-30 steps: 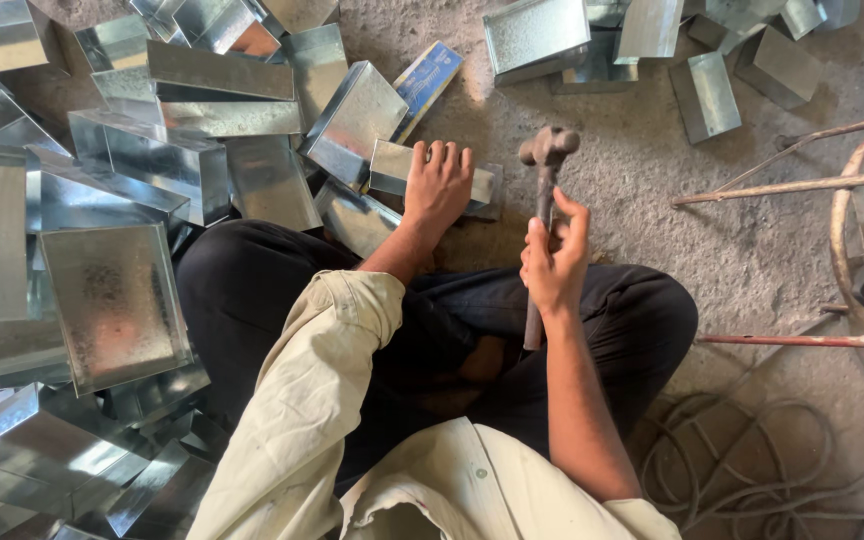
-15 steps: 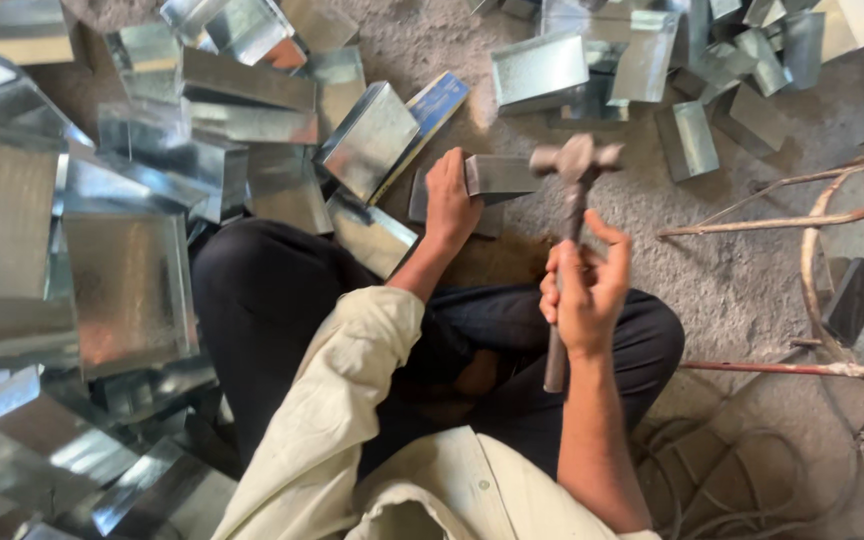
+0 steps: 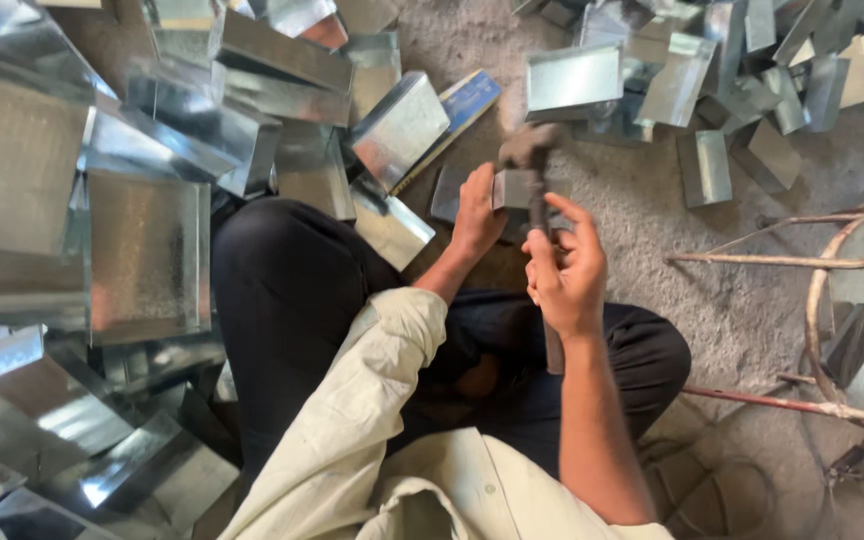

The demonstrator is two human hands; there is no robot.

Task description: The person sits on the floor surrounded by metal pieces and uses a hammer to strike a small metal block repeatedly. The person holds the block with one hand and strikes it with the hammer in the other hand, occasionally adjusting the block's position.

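Two hands are working over the grey floor (image 3: pixel 642 230) in front of crossed legs in black trousers (image 3: pixel 292 290). The right hand (image 3: pixel 567 265) is wrapping closed around the handle of a hammer (image 3: pixel 532 160), whose blurred head is hovering just above and ahead of the knuckles; the handle's lower end is showing below the wrist. The left hand (image 3: pixel 477 215), just beside the right one, is lying with fingers spread and flat on a small folded sheet-metal piece (image 3: pixel 517 190), pressing it to the floor directly under the hammer head. Beyond the left hand a bent metal box section (image 3: pixel 400 128) is lying against a blue strip (image 3: pixel 464 105). Far to the left of both hands, large shiny metal sheets (image 3: pixel 147 250) are piling up. Ahead of the right hand, more folded pieces (image 3: pixel 574 78) are lying scattered.
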